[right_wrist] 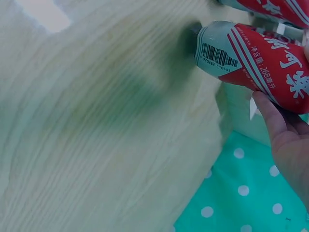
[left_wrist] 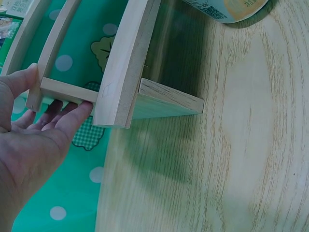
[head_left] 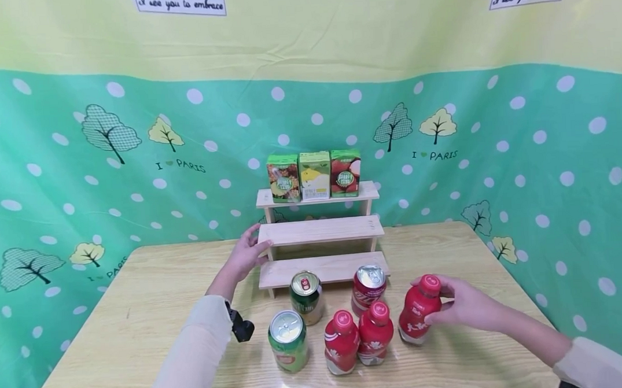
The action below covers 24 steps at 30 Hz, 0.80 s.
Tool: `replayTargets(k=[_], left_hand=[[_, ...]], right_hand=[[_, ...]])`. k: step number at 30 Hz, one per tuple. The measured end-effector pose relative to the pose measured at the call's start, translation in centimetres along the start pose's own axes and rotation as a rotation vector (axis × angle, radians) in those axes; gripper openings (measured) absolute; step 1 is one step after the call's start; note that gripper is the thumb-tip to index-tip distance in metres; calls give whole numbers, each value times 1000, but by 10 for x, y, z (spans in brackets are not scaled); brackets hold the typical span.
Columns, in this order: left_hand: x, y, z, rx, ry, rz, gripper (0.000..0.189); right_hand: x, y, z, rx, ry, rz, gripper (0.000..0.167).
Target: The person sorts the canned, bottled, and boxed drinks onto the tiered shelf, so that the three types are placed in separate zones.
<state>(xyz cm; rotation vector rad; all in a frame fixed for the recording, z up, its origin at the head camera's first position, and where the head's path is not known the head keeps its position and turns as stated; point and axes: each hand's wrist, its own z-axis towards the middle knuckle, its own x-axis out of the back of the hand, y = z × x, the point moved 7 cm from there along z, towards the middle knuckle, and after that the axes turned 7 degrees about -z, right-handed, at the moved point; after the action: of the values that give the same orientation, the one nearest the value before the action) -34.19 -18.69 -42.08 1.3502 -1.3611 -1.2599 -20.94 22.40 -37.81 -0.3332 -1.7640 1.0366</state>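
A three-tier wooden display shelf (head_left: 320, 231) stands at the back of the table. My left hand (head_left: 243, 256) holds its left end at the middle tier. In the left wrist view, the thumb lies on a board's end and the fingertips (left_wrist: 83, 110) curl under a side bar (left_wrist: 67, 90). On the right, my right hand (head_left: 467, 306) grips a red drink bottle (head_left: 416, 315) with a red cap, thumb in front and fingers behind. That bottle tilts slightly; its pale base and barcode (right_wrist: 219, 55) show in the right wrist view. Two similar bottles (head_left: 341, 346) (head_left: 375, 336) stand left of it.
Three juice cartons (head_left: 314, 176) line the top tier. A dark green can (head_left: 306, 301) and a dark red can (head_left: 368, 293) stand before the bottom tier, with a light green can (head_left: 288, 342) nearer. A patterned green-and-yellow cloth (head_left: 183, 136) hangs behind the wooden table (head_left: 139, 317).
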Motion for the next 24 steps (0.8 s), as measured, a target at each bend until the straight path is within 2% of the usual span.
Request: replayTargets(k=[11, 24], left_hand=[[-1, 3, -1, -6, -1, -12, 73], [0, 1, -1, 1, 7, -22, 72]], right_hand=[[31, -6, 8, -42, 147, -70, 68], [56, -22, 20, -65, 258, -185, 69]])
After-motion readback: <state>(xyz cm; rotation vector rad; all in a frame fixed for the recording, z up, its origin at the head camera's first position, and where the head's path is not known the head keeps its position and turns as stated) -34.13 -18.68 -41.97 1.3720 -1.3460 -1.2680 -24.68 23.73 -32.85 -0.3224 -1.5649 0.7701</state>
